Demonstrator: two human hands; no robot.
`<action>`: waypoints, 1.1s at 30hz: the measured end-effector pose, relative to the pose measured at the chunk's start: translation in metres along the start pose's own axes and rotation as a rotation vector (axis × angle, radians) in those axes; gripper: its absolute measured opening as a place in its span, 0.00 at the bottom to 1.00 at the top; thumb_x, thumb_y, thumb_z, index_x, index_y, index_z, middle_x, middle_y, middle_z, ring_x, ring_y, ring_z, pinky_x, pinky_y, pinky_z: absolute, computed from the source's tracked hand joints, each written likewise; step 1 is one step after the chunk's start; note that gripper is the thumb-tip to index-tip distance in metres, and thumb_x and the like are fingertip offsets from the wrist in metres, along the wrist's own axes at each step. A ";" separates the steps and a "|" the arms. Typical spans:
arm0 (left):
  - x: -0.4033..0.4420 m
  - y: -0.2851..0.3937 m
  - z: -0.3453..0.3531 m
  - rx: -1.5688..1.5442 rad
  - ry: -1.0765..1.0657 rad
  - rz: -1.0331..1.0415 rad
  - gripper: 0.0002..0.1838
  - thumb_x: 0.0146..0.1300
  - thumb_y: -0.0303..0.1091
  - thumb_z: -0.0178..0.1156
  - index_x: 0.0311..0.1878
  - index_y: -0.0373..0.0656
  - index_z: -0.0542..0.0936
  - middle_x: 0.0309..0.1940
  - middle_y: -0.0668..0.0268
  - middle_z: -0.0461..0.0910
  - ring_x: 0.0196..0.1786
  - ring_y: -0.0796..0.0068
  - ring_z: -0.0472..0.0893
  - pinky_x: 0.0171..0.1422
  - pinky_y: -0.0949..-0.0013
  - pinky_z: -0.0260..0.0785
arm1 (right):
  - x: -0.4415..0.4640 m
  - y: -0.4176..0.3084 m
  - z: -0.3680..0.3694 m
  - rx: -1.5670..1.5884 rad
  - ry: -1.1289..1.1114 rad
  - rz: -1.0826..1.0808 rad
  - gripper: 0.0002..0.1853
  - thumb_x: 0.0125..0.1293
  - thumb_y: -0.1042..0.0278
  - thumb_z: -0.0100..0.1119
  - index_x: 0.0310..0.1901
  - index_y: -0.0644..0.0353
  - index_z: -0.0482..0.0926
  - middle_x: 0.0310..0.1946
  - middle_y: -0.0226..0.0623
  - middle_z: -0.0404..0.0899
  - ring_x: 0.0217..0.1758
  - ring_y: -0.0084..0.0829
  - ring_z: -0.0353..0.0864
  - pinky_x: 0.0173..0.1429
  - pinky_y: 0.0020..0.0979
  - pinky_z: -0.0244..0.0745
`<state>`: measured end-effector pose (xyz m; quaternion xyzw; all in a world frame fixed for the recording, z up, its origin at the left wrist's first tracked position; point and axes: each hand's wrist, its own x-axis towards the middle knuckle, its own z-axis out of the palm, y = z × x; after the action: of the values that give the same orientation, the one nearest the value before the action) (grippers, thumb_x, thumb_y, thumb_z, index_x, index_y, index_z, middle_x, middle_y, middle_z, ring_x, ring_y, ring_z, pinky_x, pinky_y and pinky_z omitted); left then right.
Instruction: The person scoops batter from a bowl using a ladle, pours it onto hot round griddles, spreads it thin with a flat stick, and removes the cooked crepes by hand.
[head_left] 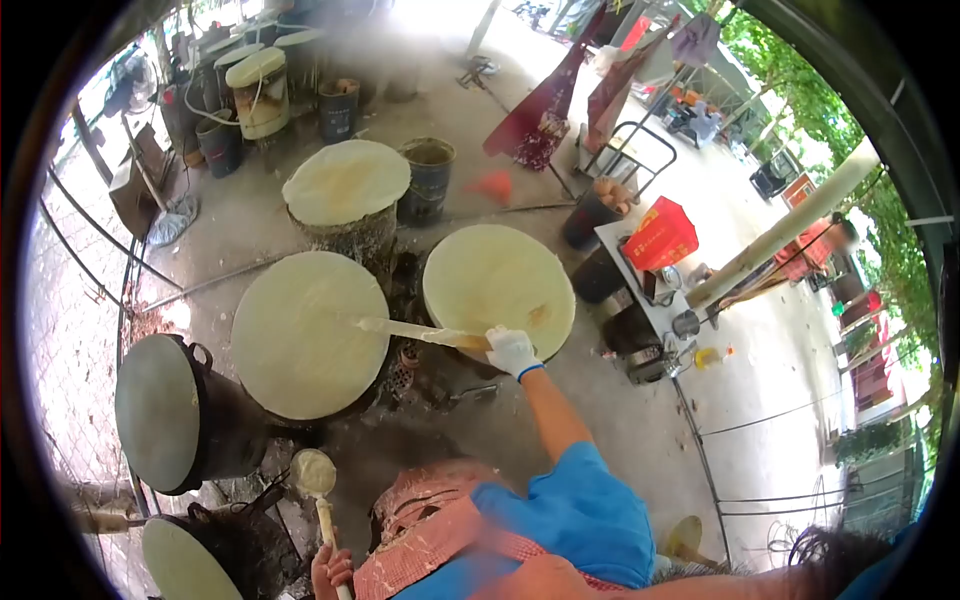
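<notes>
My right hand, in a white glove with a blue cuff, grips a long pale wooden paddle. The paddle's flat end reaches over a wide round vat with a smooth pale-yellow surface. Below that hand lies the right-hand vat, pale yellow too, with a brownish patch near its edge. At the bottom, my bare left hand is closed around the handle of a ladle, whose round bowl is coated pale cream. Blue sleeve and a splattered red-checked apron show beneath me.
Another pale-topped vat stands behind, beside a dark bucket. Dark pots with pale round tops sit left. A small table holds a red box. A blurred bare forearm crosses the bottom; whose is unclear.
</notes>
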<state>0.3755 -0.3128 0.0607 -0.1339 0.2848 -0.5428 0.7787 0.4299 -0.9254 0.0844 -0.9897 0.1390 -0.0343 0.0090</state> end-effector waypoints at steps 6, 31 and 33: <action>0.065 -0.059 0.024 -0.001 -0.034 0.075 0.22 0.74 0.45 0.34 0.68 0.55 0.62 0.23 0.69 0.60 0.21 0.79 0.58 0.27 0.73 0.60 | 0.073 0.121 -0.070 0.124 0.240 0.059 0.14 0.53 0.57 0.55 0.31 0.60 0.77 0.32 0.51 0.79 0.39 0.51 0.78 0.43 0.45 0.72; 0.060 -0.142 0.026 -0.265 -0.156 0.575 0.19 0.73 0.39 0.39 0.63 0.47 0.66 0.21 0.69 0.60 0.16 0.84 0.57 0.18 0.77 0.56 | 0.323 0.015 -0.295 -0.483 0.241 -0.245 0.10 0.55 0.66 0.51 0.34 0.58 0.81 0.33 0.49 0.81 0.39 0.46 0.82 0.45 0.44 0.75; 0.058 -0.136 -0.002 -0.205 -0.215 0.574 0.20 0.73 0.40 0.39 0.63 0.46 0.66 0.24 0.67 0.65 0.16 0.83 0.58 0.19 0.76 0.58 | 0.336 -0.036 -0.299 -0.449 0.191 -0.262 0.12 0.56 0.66 0.51 0.37 0.58 0.82 0.37 0.49 0.81 0.43 0.45 0.82 0.48 0.43 0.76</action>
<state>0.2843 -0.4167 0.1124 -0.1824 0.2804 -0.2522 0.9080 0.7411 -0.9864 0.4059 -0.9687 0.0143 -0.0965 -0.2282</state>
